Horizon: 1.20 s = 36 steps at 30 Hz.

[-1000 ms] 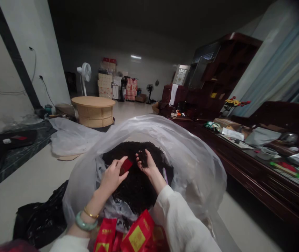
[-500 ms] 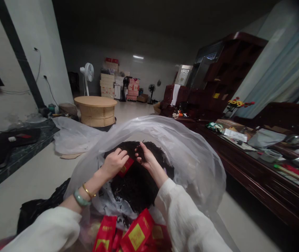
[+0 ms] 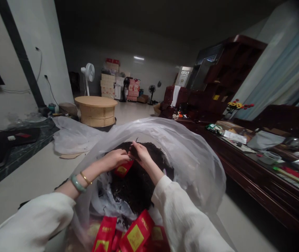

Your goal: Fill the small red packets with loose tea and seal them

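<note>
A large clear plastic bag (image 3: pixel 191 154) stands open in front of me, filled with dark loose tea leaves (image 3: pixel 133 189). My left hand (image 3: pixel 114 159) is closed on the top of a small red packet (image 3: pixel 123 169), which hangs over the leaves. My right hand (image 3: pixel 140 154) touches it at the packet's mouth, fingers pinched on a clump of tea leaves. Several red and yellow packets (image 3: pixel 130 236) lie heaped at the bag's near edge, between my white sleeves.
A long dark wooden table (image 3: pixel 264 175) with papers, bags and a bowl runs along the right. A round wooden table (image 3: pixel 95 110) and a standing fan (image 3: pixel 87 75) are further back. Another clear plastic sheet (image 3: pixel 73 134) lies on the floor at left.
My right hand has closed on the leaves and moved left to the packet's mouth. My left hand has lifted the packet slightly and turned it to hang downward.
</note>
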Available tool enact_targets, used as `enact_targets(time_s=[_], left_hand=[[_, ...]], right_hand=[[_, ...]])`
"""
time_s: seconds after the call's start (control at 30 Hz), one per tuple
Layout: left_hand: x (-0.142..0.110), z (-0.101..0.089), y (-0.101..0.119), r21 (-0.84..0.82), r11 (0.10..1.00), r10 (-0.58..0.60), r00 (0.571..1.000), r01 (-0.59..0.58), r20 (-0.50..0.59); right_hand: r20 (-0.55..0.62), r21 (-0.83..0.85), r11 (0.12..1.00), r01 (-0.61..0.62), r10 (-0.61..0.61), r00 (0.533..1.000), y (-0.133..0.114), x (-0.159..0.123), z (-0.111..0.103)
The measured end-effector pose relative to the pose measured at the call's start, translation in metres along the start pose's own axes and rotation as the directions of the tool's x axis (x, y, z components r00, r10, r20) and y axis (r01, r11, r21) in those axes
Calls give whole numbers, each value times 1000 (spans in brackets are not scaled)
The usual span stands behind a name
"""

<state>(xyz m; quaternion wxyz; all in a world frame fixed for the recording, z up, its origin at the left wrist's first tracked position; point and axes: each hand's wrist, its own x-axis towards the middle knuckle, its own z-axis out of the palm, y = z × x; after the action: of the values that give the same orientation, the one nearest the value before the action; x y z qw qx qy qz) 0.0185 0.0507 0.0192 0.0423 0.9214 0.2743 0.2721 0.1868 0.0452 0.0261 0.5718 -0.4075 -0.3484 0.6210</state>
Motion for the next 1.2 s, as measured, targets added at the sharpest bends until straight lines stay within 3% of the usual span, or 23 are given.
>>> enact_targets(time_s=[0.1,0.23,0.37,0.5,0.63,0.8,0.9,1.03,1.2], left_hand=[[-2,2,-7,-57,996,68,993,-63,100],[-4,4,-13,-113,994,8,993,5,114],[-5,4,-13,-123,991,-40,995,52,94],[-5,4,-14,-95,992,-78,994,85,71],[-4,7,-20,-81,993,-88,996,89,12],[-5,16,-22,-58,995,-89,994,86,-55],[-7,20,-19,-42,997,-64,993,60,-101],[-7,17,-15,-48,997,-64,991,59,-120],[-12,7,-16,-38,995,-92,992,89,-88]], right_hand=[[32,-57,998,17,-15,999,1,2,2],[69,-57,998,-5,9,998,4,6,4],[94,-198,963,181,-165,982,7,5,1],[281,-477,815,329,-213,936,5,-1,-6],[454,-633,598,492,-228,861,1,-4,-14],[632,-687,300,662,-202,748,-10,-2,-19],[698,-679,211,703,-110,707,-17,-1,-18],[704,-678,192,710,-107,702,-20,-3,-10],[669,-640,296,709,-240,703,-17,-8,-8]])
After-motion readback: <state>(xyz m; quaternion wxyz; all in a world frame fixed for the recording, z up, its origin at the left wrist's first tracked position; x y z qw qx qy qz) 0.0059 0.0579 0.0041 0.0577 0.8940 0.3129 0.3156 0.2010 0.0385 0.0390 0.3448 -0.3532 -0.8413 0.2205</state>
